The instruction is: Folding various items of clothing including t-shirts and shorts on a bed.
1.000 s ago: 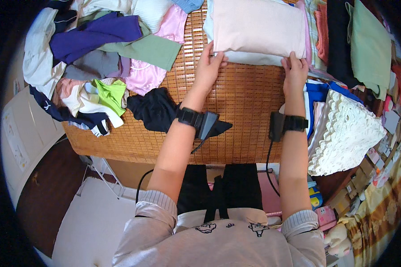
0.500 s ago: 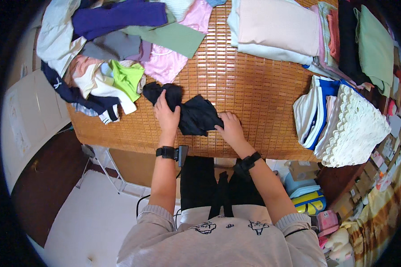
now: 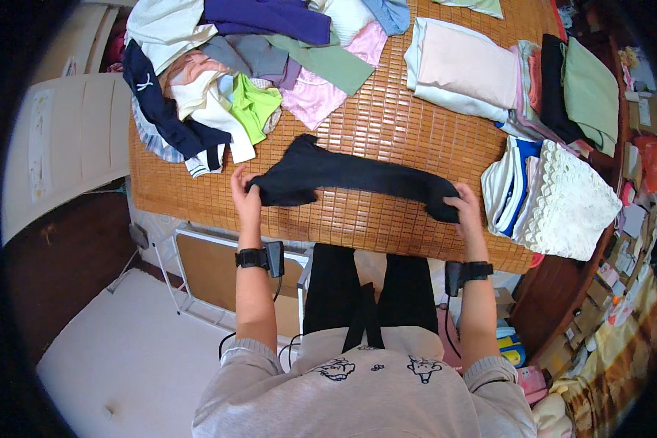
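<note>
A long black garment [image 3: 358,174] is stretched sideways over the bamboo mat [image 3: 394,226]; whether it is leggings or something else I cannot tell. My left hand [image 3: 247,198] pinches its left end, where the cloth is wider and bunched. At the other end my right hand [image 3: 469,210] grips the narrower part, which droops a little between the fingers and the mat. The middle spans between both hands in a slightly sagging strip.
A loose heap of clothes, with a lime green piece [image 3: 252,109] and a purple piece [image 3: 270,18], lies at the far left. Folded stacks, one topped by pale pink cloth [image 3: 467,66], stand far right. White scalloped-edge cloth [image 3: 569,201] lies near the right edge.
My hands have moved apart, the right one well to the right. The black garment, crumpled before, is now drawn out lengthwise between them. The view has shifted slightly.
</note>
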Motion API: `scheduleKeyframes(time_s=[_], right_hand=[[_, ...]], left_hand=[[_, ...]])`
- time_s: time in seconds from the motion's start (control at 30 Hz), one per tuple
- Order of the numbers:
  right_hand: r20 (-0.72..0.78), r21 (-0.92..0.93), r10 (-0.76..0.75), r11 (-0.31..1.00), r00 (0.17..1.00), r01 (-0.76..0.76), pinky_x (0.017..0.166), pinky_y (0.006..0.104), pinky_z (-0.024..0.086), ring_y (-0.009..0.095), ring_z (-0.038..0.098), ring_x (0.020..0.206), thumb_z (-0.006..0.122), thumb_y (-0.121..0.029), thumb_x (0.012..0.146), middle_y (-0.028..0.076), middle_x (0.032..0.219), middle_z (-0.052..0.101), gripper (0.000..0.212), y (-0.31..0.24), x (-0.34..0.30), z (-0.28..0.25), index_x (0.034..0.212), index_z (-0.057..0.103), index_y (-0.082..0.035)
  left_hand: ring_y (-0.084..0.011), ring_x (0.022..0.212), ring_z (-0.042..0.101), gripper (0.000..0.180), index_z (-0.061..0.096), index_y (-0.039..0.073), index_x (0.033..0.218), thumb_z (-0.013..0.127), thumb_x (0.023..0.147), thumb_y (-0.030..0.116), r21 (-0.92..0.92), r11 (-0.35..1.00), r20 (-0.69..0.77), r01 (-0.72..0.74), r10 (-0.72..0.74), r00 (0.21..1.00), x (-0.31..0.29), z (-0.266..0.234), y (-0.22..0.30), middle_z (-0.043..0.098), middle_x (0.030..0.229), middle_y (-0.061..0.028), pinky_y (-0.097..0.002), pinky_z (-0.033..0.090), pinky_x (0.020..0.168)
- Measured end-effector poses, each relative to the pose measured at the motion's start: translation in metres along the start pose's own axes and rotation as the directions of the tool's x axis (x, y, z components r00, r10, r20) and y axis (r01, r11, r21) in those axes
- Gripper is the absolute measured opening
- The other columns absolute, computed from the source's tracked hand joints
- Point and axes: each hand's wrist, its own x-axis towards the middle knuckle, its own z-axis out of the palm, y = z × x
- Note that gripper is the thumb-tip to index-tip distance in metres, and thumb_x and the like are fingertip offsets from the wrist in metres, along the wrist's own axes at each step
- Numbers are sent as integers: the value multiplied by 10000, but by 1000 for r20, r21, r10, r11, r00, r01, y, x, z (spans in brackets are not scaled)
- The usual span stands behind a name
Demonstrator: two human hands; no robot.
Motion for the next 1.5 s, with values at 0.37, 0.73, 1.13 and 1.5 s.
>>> scheduleKeyframes(time_s=[0.37,0.73,1.13,1.5], right_hand=[[133,-420,419,845,898,-331,770,230,426,109,550,852,641,-146,755,36,963,596,368,47,-73,-15,1087,549,-16],[73,-635,-26,770,997,66,567,217,432,78,533,612,624,-77,757,9,704,599,114,-11,-99,-35,820,636,17],[105,-158,-265,947,958,279,662,225,468,110,592,718,554,-81,823,55,837,626,144,-170,-184,-34,936,572,7],[331,282,-603,797,726,534,814,304,455,175,586,883,520,-213,865,74,972,608,236,-277,-259,-18,997,564,-23]], left_hand=[[-277,906,444,273,574,104,741,659,489,39,855,213,463,-473,96,881,-84,-11,-55,477,851,-65,-412,337,777],[-304,835,535,170,495,52,768,576,619,36,675,375,708,-636,-87,700,-153,-28,-24,563,778,-122,-413,371,784],[-292,740,554,241,496,94,809,615,614,16,855,250,360,-455,346,867,-124,-83,83,586,734,-99,-374,363,694],[-305,549,466,172,409,45,612,575,634,6,647,468,316,-602,554,770,-116,-101,174,458,578,-143,-336,345,501]])
